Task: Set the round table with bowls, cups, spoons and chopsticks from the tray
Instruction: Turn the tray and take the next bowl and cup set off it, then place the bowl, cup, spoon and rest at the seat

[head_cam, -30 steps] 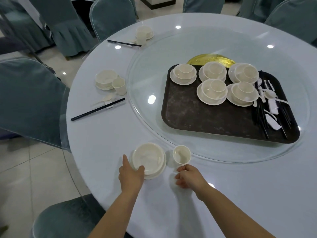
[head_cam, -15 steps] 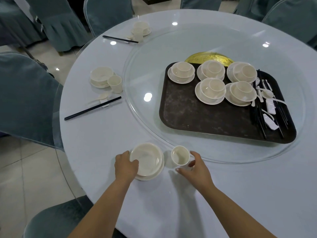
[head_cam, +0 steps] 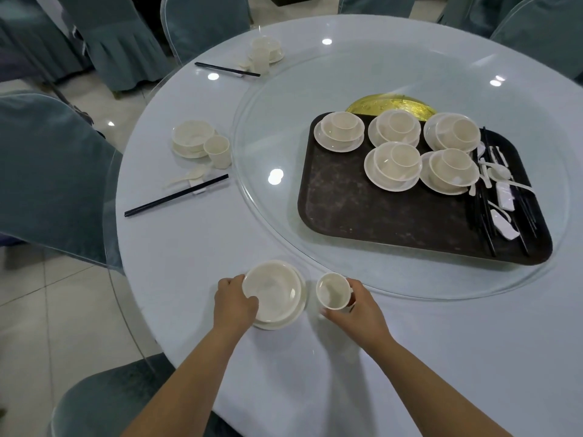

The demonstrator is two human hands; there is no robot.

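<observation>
Standing at the near edge of the round table (head_cam: 410,357), the person works on a third place setting. The left hand (head_cam: 233,305) grips the near-left rim of a bowl (head_cam: 273,290) that sits on its saucer, thumb hooked over the edge. The right hand (head_cam: 356,305) curls around a cup (head_cam: 332,291) just right of the bowl, fingers wrapped on its far side.

Two settings on the left side look finished: one with chopsticks (head_cam: 176,195) and a spoon beside its bowl and cup, another farther off. This near setting has no spoon or chopsticks yet. On the tray (head_cam: 394,216), resting on the glass turntable, five bowl-and-cup stacks remain, with spoons and chopsticks heaped along its right edge. So I judge the job well short of half done.

Compared with a moment ago, the right hand has closed more fully around the cup, which seems to have shifted slightly nearer, while the left keeps its hold on the bowl.
</observation>
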